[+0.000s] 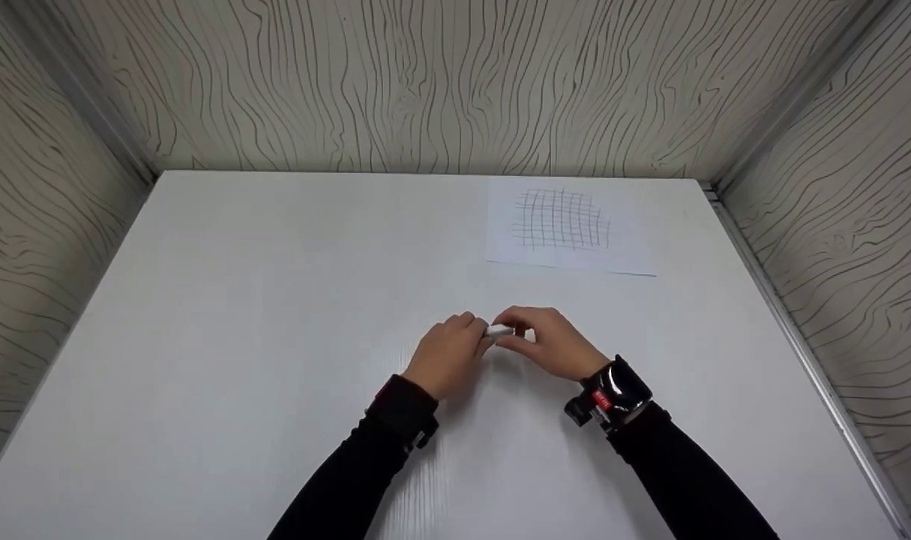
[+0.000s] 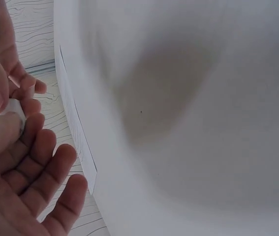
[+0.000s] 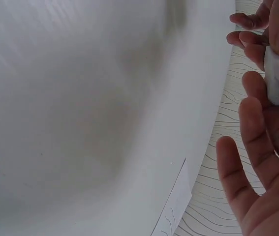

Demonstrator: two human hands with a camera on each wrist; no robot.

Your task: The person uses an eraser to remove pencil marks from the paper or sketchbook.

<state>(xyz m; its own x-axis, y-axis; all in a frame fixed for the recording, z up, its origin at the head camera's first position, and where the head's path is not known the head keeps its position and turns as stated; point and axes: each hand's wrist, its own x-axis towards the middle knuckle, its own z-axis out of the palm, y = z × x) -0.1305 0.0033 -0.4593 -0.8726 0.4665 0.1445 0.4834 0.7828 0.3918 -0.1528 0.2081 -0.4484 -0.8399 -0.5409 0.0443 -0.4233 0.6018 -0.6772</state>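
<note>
White stick [image 1: 498, 331] between both hands' fingers [image 1: 476, 330], mid-table [image 1: 275, 300], edges far.

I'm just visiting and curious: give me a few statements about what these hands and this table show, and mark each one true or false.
1. Both hands hold one small white object between them. True.
2. The left hand lies flat on the table, away from the right hand. False: the two hands meet at the object above the table.
3. A sheet with a drawn grid lies at the far right of the table. True.
4. The sheet lies under the hands. False: it lies beyond them, apart.
5. Both sleeves are white. False: they are black.
</note>
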